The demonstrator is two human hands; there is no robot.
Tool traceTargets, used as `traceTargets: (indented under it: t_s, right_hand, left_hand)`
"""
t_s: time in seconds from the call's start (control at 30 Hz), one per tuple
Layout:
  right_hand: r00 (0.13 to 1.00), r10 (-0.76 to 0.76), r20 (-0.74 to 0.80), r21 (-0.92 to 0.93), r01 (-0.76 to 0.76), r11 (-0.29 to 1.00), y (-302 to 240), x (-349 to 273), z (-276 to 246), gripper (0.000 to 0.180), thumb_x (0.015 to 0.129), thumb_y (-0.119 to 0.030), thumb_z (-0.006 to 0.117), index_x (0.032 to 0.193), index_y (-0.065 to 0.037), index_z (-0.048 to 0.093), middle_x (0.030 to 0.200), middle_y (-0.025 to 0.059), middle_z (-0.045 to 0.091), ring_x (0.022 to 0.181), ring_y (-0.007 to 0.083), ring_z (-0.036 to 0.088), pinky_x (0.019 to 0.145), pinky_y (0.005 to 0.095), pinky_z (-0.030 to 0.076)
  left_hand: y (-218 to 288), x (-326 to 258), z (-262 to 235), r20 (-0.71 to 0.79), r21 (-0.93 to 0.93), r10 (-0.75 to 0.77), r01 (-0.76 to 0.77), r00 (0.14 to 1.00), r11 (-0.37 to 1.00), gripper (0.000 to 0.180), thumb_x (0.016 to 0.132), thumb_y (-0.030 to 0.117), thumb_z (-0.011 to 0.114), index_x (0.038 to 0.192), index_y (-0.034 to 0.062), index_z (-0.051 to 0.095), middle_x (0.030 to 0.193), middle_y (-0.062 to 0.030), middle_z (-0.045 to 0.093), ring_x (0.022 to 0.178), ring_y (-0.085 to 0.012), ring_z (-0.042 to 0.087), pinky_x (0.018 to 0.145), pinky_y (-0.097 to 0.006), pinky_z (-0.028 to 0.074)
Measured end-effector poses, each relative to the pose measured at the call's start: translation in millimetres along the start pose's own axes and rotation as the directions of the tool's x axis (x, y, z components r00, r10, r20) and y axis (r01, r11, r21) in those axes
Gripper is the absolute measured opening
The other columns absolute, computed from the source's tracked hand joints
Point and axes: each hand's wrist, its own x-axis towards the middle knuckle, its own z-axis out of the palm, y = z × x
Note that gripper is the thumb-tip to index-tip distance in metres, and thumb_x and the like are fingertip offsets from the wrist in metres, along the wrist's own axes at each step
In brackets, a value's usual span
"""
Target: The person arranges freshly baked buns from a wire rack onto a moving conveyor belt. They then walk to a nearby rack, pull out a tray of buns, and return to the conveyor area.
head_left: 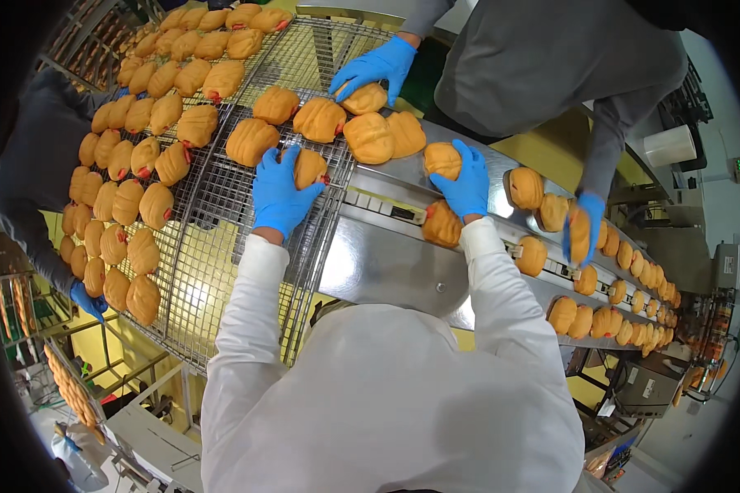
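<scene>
My left hand (284, 194), in a blue glove, is closed round a golden pastry bun (310, 168) with red filling at its end, on a wire rack (214, 197). My right hand (467, 187), gloved too, grips another bun (442, 159) over the metal conveyor table (370, 259). Just below that hand, a bun (442, 224) sits by the conveyor slot. Between and beyond my hands are more buns; one pale bun (368, 138) touches its neighbour (406, 134). The undersides of both held buns are hidden.
Across the table, a co-worker's gloved hand (378, 67) holds a bun on the rack; their other hand (584, 226) grips one over the conveyor. Another person's gloved hand (88, 301) is at the rack's left edge. Rows of buns (144, 251) cover the rack's left side.
</scene>
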Motion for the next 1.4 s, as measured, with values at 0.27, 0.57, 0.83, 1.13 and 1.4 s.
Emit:
traceTargets:
  t_s: [0.27,0.57,0.83,1.13,1.4]
  right_hand:
    - [0.996,-0.060,0.072,-0.105,0.068,0.992,-32.8,-118.0,9.8,0.072,0.081,-0.041,0.082,0.145,-0.018,0.057,0.153,0.0197,0.045,0.131,0.0415,0.050,0.109,0.0507,0.041]
    - [0.988,-0.150,0.039,0.335,0.129,0.933,-42.8,-145.1,-6.0,0.069,0.083,-0.040,0.080,0.146,-0.019,0.059,0.157,0.0188,0.044,0.141,0.0384,0.044,0.116,0.0487,0.035]
    - [0.903,-0.342,0.260,0.262,0.276,0.925,-67.2,-174.9,-3.4,0.076,0.080,-0.043,0.081,0.148,-0.020,0.058,0.155,0.0186,0.045,0.140,0.0371,0.045,0.116,0.0491,0.033]
    - [0.881,-0.437,0.182,0.118,0.422,0.899,-44.9,-105.2,27.1,0.070,0.084,-0.036,0.076,0.149,-0.020,0.056,0.159,0.0182,0.043,0.148,0.0406,0.036,0.122,0.0531,0.025]
    - [0.935,-0.320,0.149,0.422,0.233,0.876,-64.9,-136.1,11.5,0.073,0.079,-0.038,0.081,0.146,-0.019,0.059,0.163,0.0227,0.035,0.148,0.0419,0.035,0.120,0.0530,0.028]
  left_hand:
    - [-17.4,-31.2,-9.3,-0.011,-0.080,0.151,-0.151,0.989,0.985,0.101,0.065,0.039,0.093,0.150,0.0109,0.046,0.140,-0.0190,0.051,0.123,-0.0405,0.052,0.103,-0.050,0.047]
    - [50.6,-77.9,20.1,0.019,-0.316,0.544,-0.511,0.839,0.800,0.082,0.069,0.038,0.088,0.140,0.0092,0.058,0.138,-0.0193,0.055,0.129,-0.0428,0.050,0.106,-0.053,0.042]
    - [-49.3,38.0,5.5,-0.417,0.110,0.084,-0.041,0.905,0.993,0.086,0.080,0.039,0.085,0.154,0.0176,0.047,0.158,-0.0226,0.039,0.144,-0.0463,0.040,0.118,-0.057,0.032]
    - [-49.2,31.8,-14.7,-0.150,-0.144,-0.043,0.021,0.988,0.989,0.080,0.072,0.042,0.089,0.140,0.0138,0.056,0.139,-0.0214,0.051,0.127,-0.0394,0.052,0.105,-0.052,0.046]
    - [33.7,-64.3,-14.3,-0.085,-0.345,0.373,-0.378,0.924,0.859,0.078,0.082,0.042,0.083,0.145,0.0065,0.055,0.136,-0.0225,0.056,0.123,-0.0417,0.054,0.103,-0.049,0.046]
